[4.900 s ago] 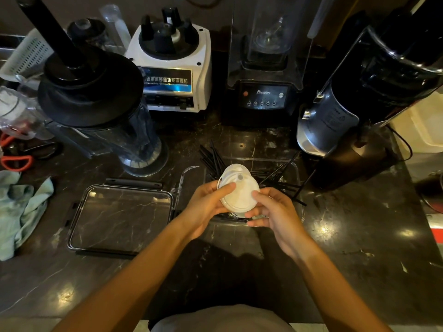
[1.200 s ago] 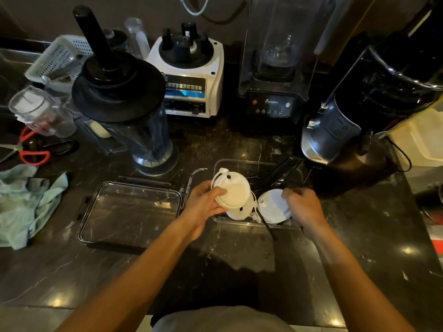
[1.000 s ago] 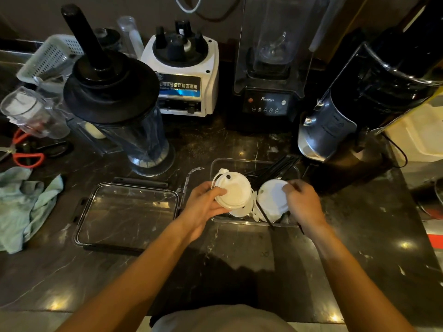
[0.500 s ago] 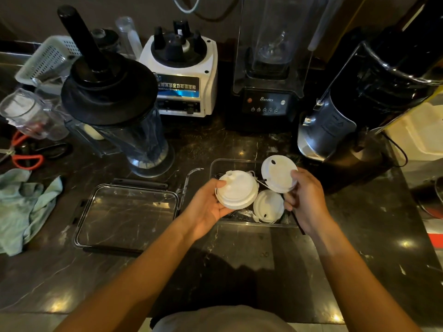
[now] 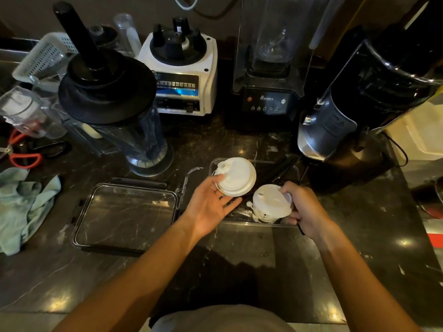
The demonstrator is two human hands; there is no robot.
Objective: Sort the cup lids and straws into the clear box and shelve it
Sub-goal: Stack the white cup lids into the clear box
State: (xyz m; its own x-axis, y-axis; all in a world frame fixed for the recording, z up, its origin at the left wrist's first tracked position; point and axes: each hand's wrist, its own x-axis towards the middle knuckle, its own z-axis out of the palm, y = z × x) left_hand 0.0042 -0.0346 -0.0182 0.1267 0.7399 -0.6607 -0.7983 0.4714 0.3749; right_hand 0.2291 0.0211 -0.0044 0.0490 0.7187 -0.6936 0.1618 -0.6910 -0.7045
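While the clear plastic box (image 5: 291,172) sits open on the dark marbled stone counter (image 5: 251,248), it serves as the anchor for everything else. Far left of the box lie a crumpled pale green cloth (image 5: 22,207) and red-handled scissors (image 5: 24,158). Just left of the box rests its clear rectangular lid (image 5: 125,215), flat on the counter, so closing is not yet done.

At the box's left side the left hand (image 5: 209,206) cradles a stack of white round plastic cup lids (image 5: 236,176) on curled fingers with the thumb at the rim, raised over the box. At the box's near right corner the right hand (image 5: 304,208) clasps a second white lid stack (image 5: 271,203), low inside the box. Black thin straws (image 5: 279,170) lie slanted along the box's far side.

The step in hand looks like nesting lids into the box beside the straws. Next, the left stack probably needs lowering next to the right one without crushing the straws, then the lid fitted and the box carried to a shelf, which is not in view.

Behind the box stand several blenders and a white blender base (image 5: 182,75) against a dim wall.
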